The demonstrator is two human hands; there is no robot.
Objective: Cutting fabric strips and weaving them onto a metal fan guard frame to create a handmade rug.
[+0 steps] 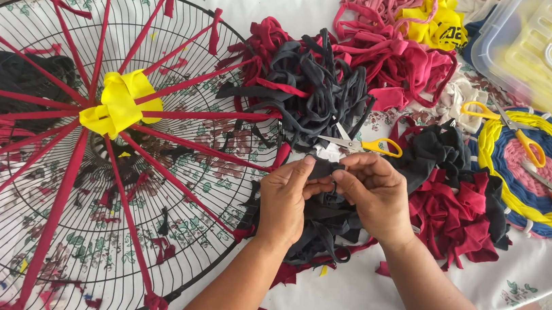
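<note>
Two hands, left hand (283, 200) and right hand (373, 194), pinch one dark fabric strip (323, 168) near the table's front edge; three scissors (366, 145) lie beyond.

Table (342, 305) under a white floral cloth. On it: black wire fan guard (1, 229) at left, strung with red strips (178, 114) meeting at a yellow knot (117, 104). Beside it, piles of black strips (317, 91), red strips and pink strips (395, 58). Yellow fabric (440, 22) at the far edge. Clear plastic box (546, 53) at top right. Round woven mat (527, 168) at right, bearing two pairs of scissors. Yellow-handled scissors (366, 144) near the middle.
</note>
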